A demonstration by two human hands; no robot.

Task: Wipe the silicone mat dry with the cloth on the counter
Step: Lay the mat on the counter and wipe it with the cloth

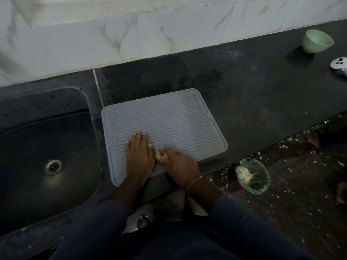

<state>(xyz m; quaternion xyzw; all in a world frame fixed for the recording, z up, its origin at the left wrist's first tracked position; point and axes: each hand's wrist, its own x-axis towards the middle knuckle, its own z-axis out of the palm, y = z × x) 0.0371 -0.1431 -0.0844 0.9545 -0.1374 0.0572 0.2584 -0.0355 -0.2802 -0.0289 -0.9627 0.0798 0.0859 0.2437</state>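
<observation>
Dark sleeves [105, 222], two, nearest the camera, reaching over the counter edge. Floor bin [252, 177] with green liner, below and to the right. Flat left hand [139, 154]: laid on the near left part of the mat, fingers straight and close together, pressing down. Curled right hand [181, 166]: just beside the left, fingers closed round a small pale bunched item at its tips, most likely the cloth [161, 156], though too crumpled and dim to be certain. Grey silicone mat [169, 117]: wave-ribbed, lying flat on the dark counter [253, 102], just right of the sink [47, 143]. Progress, as judged: wiping appears under way at the near edge; the middle and far half lie beyond both hands and probably remain to be covered. Whether any water is left on the ribs cannot be read in this light. Farther right: green bowl [317, 41], white controller [339, 67]. Farthest: tiled wall [169, 34].
</observation>
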